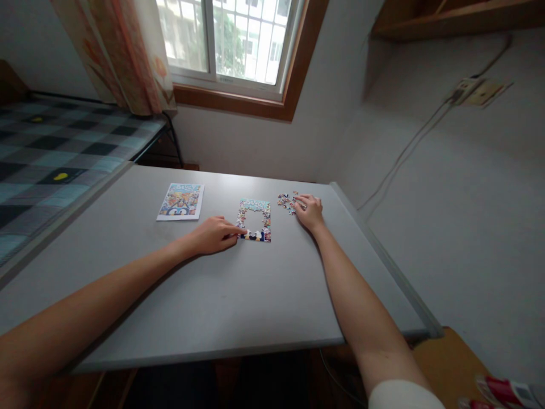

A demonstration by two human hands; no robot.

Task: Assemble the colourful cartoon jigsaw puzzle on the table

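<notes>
A partly assembled jigsaw puzzle [266, 221] lies on the table, its border joined around a bare middle. My left hand [216, 234] rests at its lower left, index finger stretched onto the edge and the other fingers curled; nothing shows in its grasp. To the right, loose puzzle pieces [284, 200] form a small heap. My right hand [310, 211] reaches over the heap's right side with fingers bent and somewhat apart, touching or just above the pieces. Its fingertips partly cover some of them. A printed reference picture [180, 201] lies flat left of the puzzle.
The grey table [221, 307] has a raised right edge beside the wall. A bed with a checked cover [76, 142] stands at left, below a curtain [123, 51] and window. A power socket [479, 91] with cables hangs at right. Red-labelled bottles [506, 392] sit lower right.
</notes>
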